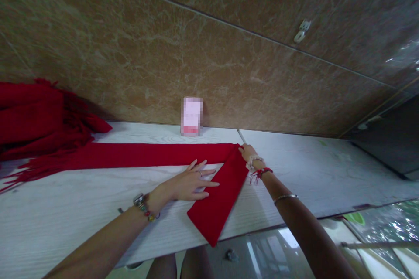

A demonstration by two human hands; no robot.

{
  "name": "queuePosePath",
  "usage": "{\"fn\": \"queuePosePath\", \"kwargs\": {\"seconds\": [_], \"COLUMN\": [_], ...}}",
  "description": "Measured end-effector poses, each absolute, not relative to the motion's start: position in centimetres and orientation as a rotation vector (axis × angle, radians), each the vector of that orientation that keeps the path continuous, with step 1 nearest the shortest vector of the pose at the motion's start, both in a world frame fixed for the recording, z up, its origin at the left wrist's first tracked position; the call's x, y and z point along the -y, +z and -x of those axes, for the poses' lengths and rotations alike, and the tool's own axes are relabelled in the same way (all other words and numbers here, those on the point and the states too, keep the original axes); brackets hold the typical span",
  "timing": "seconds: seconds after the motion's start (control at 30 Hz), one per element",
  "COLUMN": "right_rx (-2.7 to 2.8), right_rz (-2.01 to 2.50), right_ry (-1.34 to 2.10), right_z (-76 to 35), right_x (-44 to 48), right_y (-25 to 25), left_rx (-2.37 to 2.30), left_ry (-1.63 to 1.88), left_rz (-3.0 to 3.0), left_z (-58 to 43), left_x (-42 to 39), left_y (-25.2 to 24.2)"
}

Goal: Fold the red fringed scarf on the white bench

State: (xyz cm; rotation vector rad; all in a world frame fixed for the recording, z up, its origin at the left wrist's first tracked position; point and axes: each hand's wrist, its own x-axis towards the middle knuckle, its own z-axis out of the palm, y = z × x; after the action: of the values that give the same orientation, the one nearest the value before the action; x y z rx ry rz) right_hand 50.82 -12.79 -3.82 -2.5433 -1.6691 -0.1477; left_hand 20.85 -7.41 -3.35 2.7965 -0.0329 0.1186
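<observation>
A red scarf (147, 155) with fringe at its left end stretches along the white tabletop. At its right it bends at a slanted fold, and a folded flap (222, 196) points toward me, reaching near the table's front edge. My left hand (188, 184) lies open with fingers spread, its fingertips on the flap and the scarf's lower edge. At the top corner of the fold, my right hand (248, 152) has its fingers closed on the fabric; the exact fingertip grip is partly hidden.
A heap of red fringed fabric (31, 117) lies at the far left. A pinkish, blurred-out phone-like object (191, 116) leans against the brown marbled wall (140, 56). A wall outlet (302, 30) is at upper right. A dark panel (389, 139) stands at the table's right end.
</observation>
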Motion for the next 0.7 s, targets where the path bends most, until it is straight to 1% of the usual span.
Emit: {"fn": "queuePosePath", "kwargs": {"seconds": [0.1, 0.17, 0.27, 0.37, 0.57, 0.63, 0.7], "right_rx": [1.392, 1.318, 1.456, 1.609, 1.572, 1.614, 1.733], "right_rz": [2.731, 2.744, 2.666, 2.664, 2.699, 2.614, 2.482], "right_ry": [-0.18, -0.235, -0.262, -0.175, -0.016, -0.056, -0.097], "right_z": [-48.9, -47.4, -45.5, -44.5, -44.1, -43.1, -41.3], "right_x": [13.2, 13.6, 14.1, 14.4, 14.0, 13.3, 12.2], "right_y": [-3.6, -3.3, -3.4, -3.9, -2.9, -2.1, -1.6], "left_rx": [0.017, 0.017, 0.019, 0.008, 0.023, -0.077, -0.337], "left_ry": [0.123, 0.124, 0.108, 0.09, 0.168, 0.239, 0.306], "left_rz": [-2.798, -2.8, -2.816, -2.833, -2.876, -2.916, -2.956], "left_z": [-20.9, -20.9, -20.8, -20.7, -20.7, -20.5, -19.9], "left_x": [7.5, 7.5, 7.5, 7.7, 7.2, 6.3, 5.0], "left_y": [-3.4, -3.3, -3.3, -3.2, -3.2, -3.2, -3.1]}}
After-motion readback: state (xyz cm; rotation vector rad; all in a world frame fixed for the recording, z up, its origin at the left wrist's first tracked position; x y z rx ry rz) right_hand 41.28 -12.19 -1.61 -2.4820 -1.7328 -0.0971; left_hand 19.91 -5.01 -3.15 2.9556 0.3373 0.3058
